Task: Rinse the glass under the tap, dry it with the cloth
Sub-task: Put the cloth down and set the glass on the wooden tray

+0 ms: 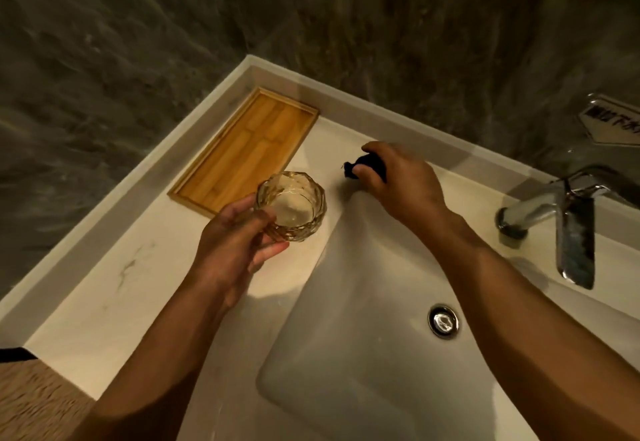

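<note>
Your left hand (239,239) grips the glass (291,205) upright, mouth up, above the surface left of the basin. Your right hand (401,180) (fingers curled tight) bunches the dark cloth (367,165) just right of it; bring cloth leftward into the mouth.

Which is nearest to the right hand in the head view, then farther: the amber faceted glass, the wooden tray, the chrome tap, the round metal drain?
1. Amber faceted glass, left of the right hand, held by the left hand.
2. Chrome tap, to its right.
3. Wooden tray and round metal drain: too close to call.
</note>
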